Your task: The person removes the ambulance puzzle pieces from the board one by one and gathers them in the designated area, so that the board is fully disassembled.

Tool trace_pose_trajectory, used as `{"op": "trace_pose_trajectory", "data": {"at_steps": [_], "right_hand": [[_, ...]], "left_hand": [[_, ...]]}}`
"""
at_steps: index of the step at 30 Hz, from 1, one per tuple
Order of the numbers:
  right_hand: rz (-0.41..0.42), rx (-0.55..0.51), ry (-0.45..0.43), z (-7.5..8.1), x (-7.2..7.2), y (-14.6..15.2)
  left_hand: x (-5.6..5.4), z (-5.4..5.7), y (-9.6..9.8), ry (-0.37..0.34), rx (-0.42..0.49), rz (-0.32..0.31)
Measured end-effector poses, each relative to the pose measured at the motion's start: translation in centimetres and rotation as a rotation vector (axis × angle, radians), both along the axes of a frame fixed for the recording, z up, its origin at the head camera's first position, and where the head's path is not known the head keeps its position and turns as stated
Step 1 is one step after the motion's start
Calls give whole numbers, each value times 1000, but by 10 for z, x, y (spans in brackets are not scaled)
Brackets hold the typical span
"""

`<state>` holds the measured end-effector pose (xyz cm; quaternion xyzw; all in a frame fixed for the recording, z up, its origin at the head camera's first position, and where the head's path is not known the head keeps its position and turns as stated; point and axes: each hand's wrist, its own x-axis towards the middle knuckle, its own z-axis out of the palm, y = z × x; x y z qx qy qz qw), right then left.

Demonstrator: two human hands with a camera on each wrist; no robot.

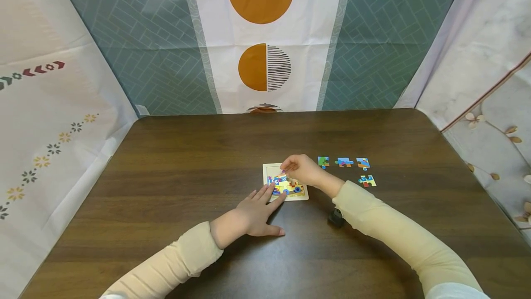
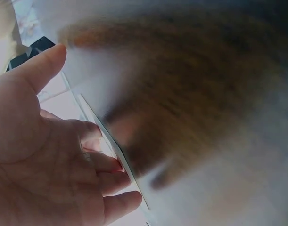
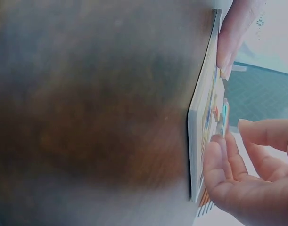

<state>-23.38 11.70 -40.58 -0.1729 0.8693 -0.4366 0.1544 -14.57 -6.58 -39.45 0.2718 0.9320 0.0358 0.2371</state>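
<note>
Right hand point(image 1: 303, 169) pinches a puzzle piece point(image 3: 224, 117) over the puzzle board point(image 1: 296, 198), low centre of the head view.
The left hand point(image 1: 257, 213), fingers spread and straight, rests on the board's lower-left part, gripping nothing; four loose pieces point(image 1: 344, 162) lie right of centre. The pinched piece seems held by one end, so it could slip or snag set pieces point(image 1: 295, 189); with only fingers bracing the board, a sideways push might slide it.

Pale square puzzle board point(image 1: 270, 166) flat on counter point(image 1: 199, 161), part-filled with a yellow vehicle picture, one piece point(image 3: 224, 117) held at its face, four loose pieces point(image 1: 344, 162) lying to its right.
</note>
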Motion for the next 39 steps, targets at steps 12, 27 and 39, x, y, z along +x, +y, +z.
{"op": "trace_pose_trajectory", "data": {"at_steps": [12, 27, 39], "right_hand": [[-44, -15, 8, -3, -4, -2], [-55, -98, 32, 5, 4, 4], [-81, -121, 15, 23, 14, 41]], "left_hand": [[-1, -5, -1, 9, 7, -4], [0, -3, 0, -4, -3, 9], [1, -2, 0, -10, -14, 25]]}}
